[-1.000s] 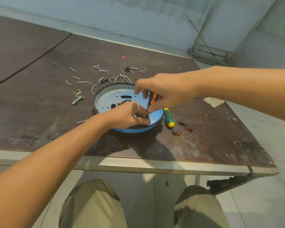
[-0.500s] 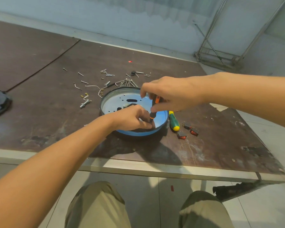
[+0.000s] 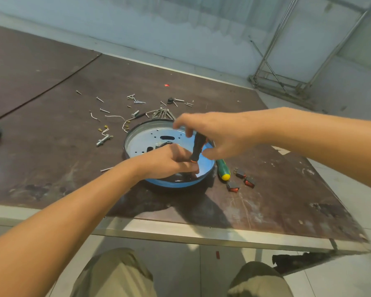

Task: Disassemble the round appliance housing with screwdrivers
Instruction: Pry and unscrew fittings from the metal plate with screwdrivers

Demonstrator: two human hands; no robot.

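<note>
Round housing (image 3: 146, 138) open side up on the brown tabletop (image 3: 51, 151), near the front edge; inside it, black-and-orange screwdriver (image 3: 198, 146) almost upright, tip down; right hand (image 3: 221, 133) above, fingers clamped round the handle; left hand (image 3: 169, 162) low in the housing, fingers bunched together at the screwdriver's foot, pinched on it or on something hidden, cannot tell; green-and-yellow screwdriver (image 3: 223, 171) flat just right of the rim; red switches (image 3: 241, 174) beside it; loose screws (image 3: 137, 101) scattered behind

Round blue housing (image 3: 144, 140) lies open-side up; black-orange screwdriver (image 3: 197, 146) stands tilted inside.
</note>
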